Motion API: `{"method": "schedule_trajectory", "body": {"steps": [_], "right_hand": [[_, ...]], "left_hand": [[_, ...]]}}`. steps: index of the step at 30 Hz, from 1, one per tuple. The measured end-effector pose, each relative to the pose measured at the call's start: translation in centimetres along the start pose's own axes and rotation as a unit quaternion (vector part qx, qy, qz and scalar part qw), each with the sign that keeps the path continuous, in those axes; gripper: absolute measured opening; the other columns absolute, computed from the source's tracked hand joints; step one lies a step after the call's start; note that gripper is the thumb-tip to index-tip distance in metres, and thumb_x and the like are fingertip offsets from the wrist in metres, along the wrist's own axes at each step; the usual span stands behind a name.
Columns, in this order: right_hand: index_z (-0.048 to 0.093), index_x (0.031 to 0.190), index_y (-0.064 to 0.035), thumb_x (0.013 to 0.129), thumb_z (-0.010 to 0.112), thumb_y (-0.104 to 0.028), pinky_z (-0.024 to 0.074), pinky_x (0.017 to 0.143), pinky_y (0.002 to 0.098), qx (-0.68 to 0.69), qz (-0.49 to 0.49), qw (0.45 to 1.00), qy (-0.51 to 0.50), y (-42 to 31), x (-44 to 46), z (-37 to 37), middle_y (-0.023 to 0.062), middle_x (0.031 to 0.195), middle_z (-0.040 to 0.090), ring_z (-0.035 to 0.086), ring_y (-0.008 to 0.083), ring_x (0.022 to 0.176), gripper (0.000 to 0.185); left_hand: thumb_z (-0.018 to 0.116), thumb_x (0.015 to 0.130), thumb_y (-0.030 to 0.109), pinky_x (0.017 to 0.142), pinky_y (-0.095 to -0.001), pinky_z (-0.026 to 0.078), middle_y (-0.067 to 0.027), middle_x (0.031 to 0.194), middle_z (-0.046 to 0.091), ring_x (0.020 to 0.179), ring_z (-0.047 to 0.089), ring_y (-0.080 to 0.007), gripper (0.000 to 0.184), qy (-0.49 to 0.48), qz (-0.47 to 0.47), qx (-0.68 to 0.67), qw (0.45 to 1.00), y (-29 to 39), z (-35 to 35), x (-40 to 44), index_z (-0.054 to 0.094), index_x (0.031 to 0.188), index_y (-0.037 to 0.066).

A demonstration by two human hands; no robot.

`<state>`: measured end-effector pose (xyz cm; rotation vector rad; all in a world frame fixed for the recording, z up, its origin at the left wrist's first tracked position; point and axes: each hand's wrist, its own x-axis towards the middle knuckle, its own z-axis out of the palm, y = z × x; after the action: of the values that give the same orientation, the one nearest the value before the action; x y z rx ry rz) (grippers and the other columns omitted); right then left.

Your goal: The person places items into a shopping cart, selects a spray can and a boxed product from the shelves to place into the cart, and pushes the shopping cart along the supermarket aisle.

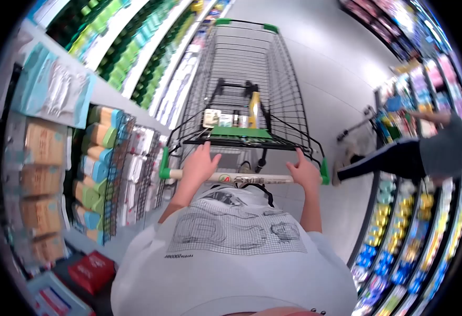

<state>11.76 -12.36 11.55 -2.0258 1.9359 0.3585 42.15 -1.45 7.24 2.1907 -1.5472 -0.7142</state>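
Note:
A wire shopping cart (241, 58) with green corner pieces stands in front of me. Its pale handle bar (226, 177) runs crosswise near my body. My left hand (200, 163) lies over the bar's left part, fingers stretched forward and thumb apart. Over the right end rests my right hand (305, 171), its thumb and a finger spread and the other fingers hard to make out. Beyond the hands, behind a green flap (240, 132), are a yellow bottle-like item (253, 109) and several small packages (211, 118), their kinds unclear.
Shelves of green-packed goods (136, 68) line the left, with hanging brown packs (44, 179) nearer me. At right, a person (425, 152) stands beside stocked shelves (399, 237). Grey floor (320, 47) stretches ahead right of the cart. A red pack (90, 271) lies at lower left.

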Motion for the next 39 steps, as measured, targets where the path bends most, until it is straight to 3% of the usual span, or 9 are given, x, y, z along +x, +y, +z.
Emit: {"method": "schedule_trajectory", "body": {"steps": [3, 7, 13, 17, 21, 28, 31, 35, 39], "right_hand": [[0.036, 0.139, -0.0214, 0.079, 0.058, -0.046, 0.0487, 0.071, 0.0406, 0.01, -0.021, 1.0, 0.017, -0.1, 2.1, -1.1, 0.0047, 0.08, 0.067, 0.064, 0.0262, 0.078, 0.068], [0.036, 0.138, -0.0206, 0.08, 0.057, -0.045, 0.049, 0.07, 0.0401, 0.005, -0.023, 1.0, 0.008, -0.6, 5.3, -2.9, 0.0041, 0.079, 0.067, 0.064, 0.0264, 0.077, 0.067], [0.032, 0.14, -0.0154, 0.082, 0.055, -0.044, 0.0492, 0.072, 0.0434, -0.026, -0.058, 0.998, 0.0, -0.9, 10.5, -5.2, 0.0147, 0.086, 0.066, 0.063, 0.0332, 0.082, 0.068], [0.03, 0.141, -0.0163, 0.084, 0.049, -0.047, 0.0488, 0.073, 0.0442, -0.049, -0.058, 0.997, -0.024, -2.2, 13.7, -7.2, 0.0162, 0.086, 0.066, 0.064, 0.0341, 0.082, 0.067], [0.029, 0.141, -0.0152, 0.086, 0.046, -0.049, 0.0486, 0.074, 0.0451, -0.054, -0.059, 0.996, -0.03, -3.2, 16.3, -8.3, 0.0197, 0.085, 0.065, 0.063, 0.0361, 0.083, 0.068], [0.029, 0.141, -0.016, 0.085, 0.047, -0.049, 0.0488, 0.076, 0.0443, -0.042, -0.054, 0.997, -0.026, -6.3, 22.9, -8.9, 0.0195, 0.088, 0.066, 0.063, 0.0354, 0.085, 0.068], [0.029, 0.141, -0.0183, 0.083, 0.049, -0.05, 0.0489, 0.076, 0.0439, -0.034, -0.038, 0.998, -0.037, -7.5, 26.2, -9.0, 0.0194, 0.09, 0.066, 0.063, 0.0351, 0.087, 0.069], [0.029, 0.142, -0.0215, 0.079, 0.053, -0.053, 0.0483, 0.076, 0.0433, -0.03, -0.025, 0.998, -0.04, -8.8, 30.3, -9.3, 0.0166, 0.092, 0.066, 0.063, 0.0338, 0.088, 0.075], [0.028, 0.142, -0.0237, 0.077, 0.054, -0.057, 0.0487, 0.073, 0.0418, -0.051, -0.022, 0.997, -0.062, -9.8, 34.2, -9.3, 0.0155, 0.091, 0.066, 0.063, 0.0323, 0.087, 0.077]], "left_hand": [[0.058, 0.083, 0.032, 0.075, -0.0436, 0.048, -0.0156, 0.102, 0.054, 0.088, 0.058, -0.0363, 0.045, 0.069, 0.009, 0.003, 0.998, 0.9, 0.1, 1.7, 0.051, 0.115, 0.002], [0.059, 0.083, 0.031, 0.073, -0.0442, 0.049, -0.0142, 0.1, 0.055, 0.085, 0.059, -0.0361, 0.045, 0.052, -0.03, 0.001, 0.998, 2.5, -0.5, 4.5, 0.05, 0.118, 0.005], [0.06, 0.081, 0.039, 0.074, -0.0433, 0.049, -0.0134, 0.1, 0.055, 0.085, 0.059, -0.0357, 0.053, 0.028, -0.082, 0.025, 0.996, 4.3, -0.9, 9.4, 0.048, 0.125, 0.012], [0.059, 0.08, 0.041, 0.077, -0.0421, 0.049, -0.0125, 0.101, 0.056, 0.09, 0.059, -0.0337, 0.053, 0.032, -0.094, 0.031, 0.995, 4.1, -0.5, 13.0, 0.048, 0.126, 0.016], [0.056, 0.082, 0.043, 0.084, -0.0421, 0.047, -0.0148, 0.114, 0.056, 0.1, 0.056, -0.0341, 0.056, -0.023, -0.105, 0.054, 0.993, 4.5, -1.3, 16.4, 0.045, 0.13, 0.014], [0.056, 0.082, 0.036, 0.076, -0.0421, 0.049, -0.0165, 0.09, 0.064, 0.087, 0.061, -0.0334, 0.055, -0.045, -0.091, 0.076, 0.992, 2.9, -2.7, 24.7, 0.044, 0.13, 0.012], [0.056, 0.081, 0.037, 0.076, -0.042, 0.049, -0.0169, 0.089, 0.064, 0.089, 0.061, -0.0333, 0.055, -0.052, -0.083, 0.07, 0.993, 2.6, -3.4, 28.0, 0.045, 0.129, 0.011], [0.057, 0.081, 0.038, 0.081, -0.0435, 0.049, -0.0179, 0.105, 0.06, 0.093, 0.061, -0.035, 0.055, -0.039, -0.081, 0.072, 0.993, 2.3, -3.9, 32.0, 0.044, 0.126, 0.009], [0.057, 0.082, 0.039, 0.08, -0.0429, 0.049, -0.0179, 0.101, 0.061, 0.092, 0.061, -0.0343, 0.052, -0.081, -0.092, 0.056, 0.991, 1.9, -4.4, 36.1, 0.048, 0.119, 0.004]]}}
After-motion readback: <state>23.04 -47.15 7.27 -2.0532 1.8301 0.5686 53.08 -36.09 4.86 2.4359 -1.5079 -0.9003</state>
